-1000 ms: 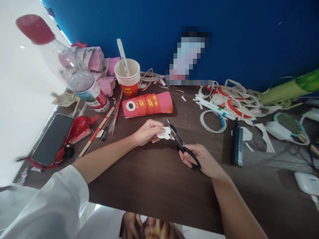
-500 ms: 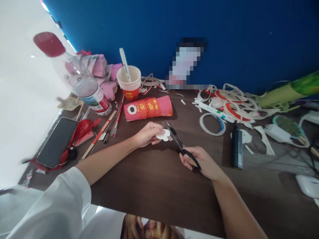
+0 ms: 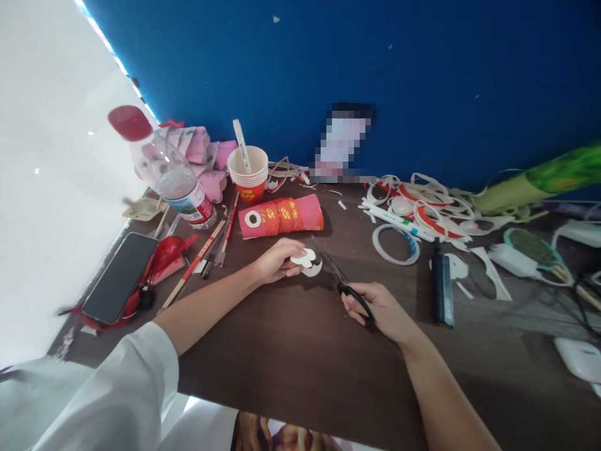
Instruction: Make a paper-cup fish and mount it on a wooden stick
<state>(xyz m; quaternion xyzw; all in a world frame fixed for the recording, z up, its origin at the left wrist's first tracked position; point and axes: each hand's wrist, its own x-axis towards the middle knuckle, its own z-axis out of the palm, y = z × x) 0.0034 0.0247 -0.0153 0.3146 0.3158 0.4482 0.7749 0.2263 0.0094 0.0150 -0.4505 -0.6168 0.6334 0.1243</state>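
Observation:
My left hand point(image 3: 280, 260) pinches a small white paper cutout point(image 3: 305, 257) with rounded lobes, and a curved offcut point(image 3: 313, 269) hangs at its lower right edge. In my right hand point(image 3: 370, 304) is a pair of black-handled scissors point(image 3: 350, 289). Their blades point up and left, close beside the cutout; whether they touch the paper I cannot tell. Just beyond my left hand lies a red and pink paper tube point(image 3: 282, 216) with yellow lettering and a black-and-white eye on its left end.
Stacked paper cups point(image 3: 248, 175) hold a white pen, with a plastic bottle point(image 3: 188, 194) to their left. A phone point(image 3: 119, 275) lies at far left. On the right are a tape roll point(image 3: 395, 244), a black marker-like object point(image 3: 442, 288) and tangled paper strips point(image 3: 436, 207).
The offcut now shows as a curved piece below the cutout. The scissor blades sit slightly farther from my left hand. The whole view has tilted and shifted a little.

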